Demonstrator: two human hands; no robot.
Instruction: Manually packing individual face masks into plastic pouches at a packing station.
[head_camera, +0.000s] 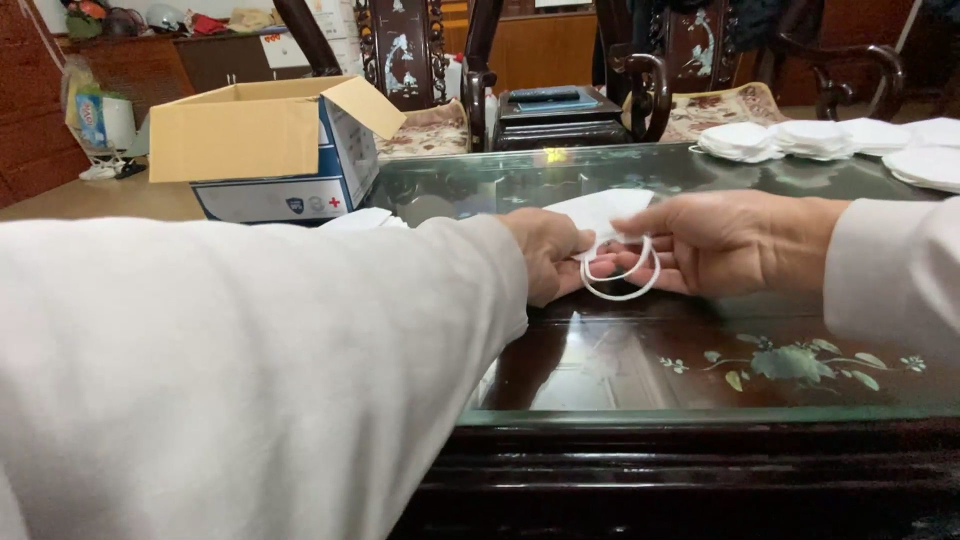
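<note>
Both my hands are above the glass-topped table (620, 360), meeting near its middle. My left hand (548, 255) reaches in from a long white sleeve (250, 370) that fills the lower left of the view. Its fingers are curled and closed on the near edge of a white face mask (600, 210). My right hand (725, 243) comes in from the right, fingers bent and pinching the same mask from the opposite side, with the thumb on top.

The mask sits directly between the two hands, held just above the glass, its flat white body angled away from me. Its white ear loop (620, 280) hangs below the mask between my fingertips, curving down towards the table surface. I cannot tell whether the loop touches the glass.

Further observations:
- An open cardboard box (250, 135) stands at the far left of the table, well apart from my hands, one flap raised.
- Stacks of white masks (810, 138) lie along the far right edge of the table, well apart from the one I hold.
- Dark carved wooden chairs (700, 50) stand beyond the table.
- The table's near part shows inlaid leaf decoration (790, 362) under the glass, below my right hand.
</note>
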